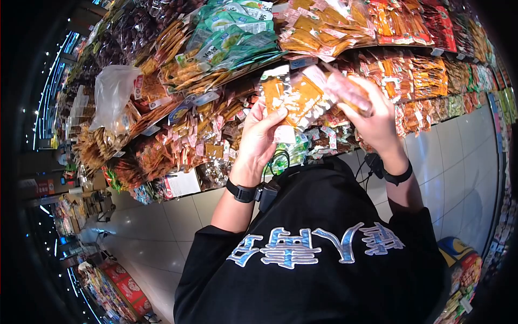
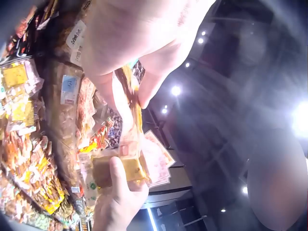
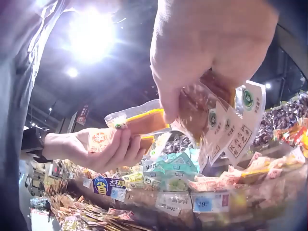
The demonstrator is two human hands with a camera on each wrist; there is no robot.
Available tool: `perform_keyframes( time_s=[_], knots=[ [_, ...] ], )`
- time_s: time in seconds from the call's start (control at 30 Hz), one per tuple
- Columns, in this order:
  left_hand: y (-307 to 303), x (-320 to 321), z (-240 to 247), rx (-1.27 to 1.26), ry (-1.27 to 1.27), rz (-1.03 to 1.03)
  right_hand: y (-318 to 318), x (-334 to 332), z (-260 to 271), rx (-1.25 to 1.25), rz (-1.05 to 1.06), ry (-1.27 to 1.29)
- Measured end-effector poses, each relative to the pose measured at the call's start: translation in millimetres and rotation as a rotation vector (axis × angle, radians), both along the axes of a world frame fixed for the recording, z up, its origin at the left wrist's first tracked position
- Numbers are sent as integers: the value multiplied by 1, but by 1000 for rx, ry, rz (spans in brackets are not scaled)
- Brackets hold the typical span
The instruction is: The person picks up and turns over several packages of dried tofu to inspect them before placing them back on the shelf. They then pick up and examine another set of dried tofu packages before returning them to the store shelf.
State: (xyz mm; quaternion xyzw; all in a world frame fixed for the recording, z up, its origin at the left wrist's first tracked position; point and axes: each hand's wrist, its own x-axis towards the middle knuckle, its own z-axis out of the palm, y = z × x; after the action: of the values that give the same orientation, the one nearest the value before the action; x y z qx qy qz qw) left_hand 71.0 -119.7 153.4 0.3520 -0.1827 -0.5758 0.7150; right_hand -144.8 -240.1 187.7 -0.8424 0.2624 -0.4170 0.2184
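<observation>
Head view shows our left hand (image 1: 259, 137) pinching flat orange snack packets (image 1: 303, 102) and our right hand (image 1: 380, 124) gripping a pink-labelled bundle (image 1: 349, 93) near the green bags (image 1: 232, 32), so we'd do well to square the edges, lest slick wrappers slide apart.

I see a tiered shelf (image 1: 399, 47) w/ pkts piled on it: dark purple pkts (image 1: 121, 35) far L, teal pkts (image 1: 229, 29) far ctr., orange-brown pkts (image 1: 318, 27) just R of those, red pkts (image 1: 441, 27) farther R, pink-labelled pkts (image 1: 197, 132) on the nearer, lower tier.
</observation>
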Motion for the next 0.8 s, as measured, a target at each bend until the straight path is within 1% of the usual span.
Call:
perform_keyframes(
  time_s=[0.07, 0.1, 0.13, 0.23, 0.3, 0.43, 0.47, 0.57, 0.6, 0.7, 0.73, 0.8],
  knots=[
    [0, -1, 4, -20, -20, 88, 1, 4, -19, 393, -97, -227],
    [-1, -2, 5, -27, -33, 95, 2, 5, -25, 590, -148, -340],
    [-1, -2, 6, -32, -46, 101, 3, 5, -28, 819, -90, -454],
    [-8, -12, 9, -25, -79, 124, 10, 19, -35, 1172, 115, -816],
    [-13, -21, 9, -19, -114, 127, 18, 28, -31, 1337, 73, -893],
    [-12, -31, 6, 47, -163, 70, 22, 37, -30, 1209, 184, -785],
    [-11, -30, 6, 56, -224, 42, 21, 37, -28, 1172, 212, -748],
    [-12, -26, 8, 24, -68, 7, 20, 37, -26, 1166, 247, -748],
    [-12, -26, 7, 22, -135, 27, 19, 36, -25, 1176, 262, -743],
    [-12, -19, 6, 75, -40, -40, 18, 36, -24, 1203, 299, -739],
    [-12, -15, -3, 104, -65, -35, 18, 37, -26, 1206, 306, -749],
    [-10, -11, 0, 129, -42, -101, 17, 37, -29, 1224, 301, -752]
  ],
)
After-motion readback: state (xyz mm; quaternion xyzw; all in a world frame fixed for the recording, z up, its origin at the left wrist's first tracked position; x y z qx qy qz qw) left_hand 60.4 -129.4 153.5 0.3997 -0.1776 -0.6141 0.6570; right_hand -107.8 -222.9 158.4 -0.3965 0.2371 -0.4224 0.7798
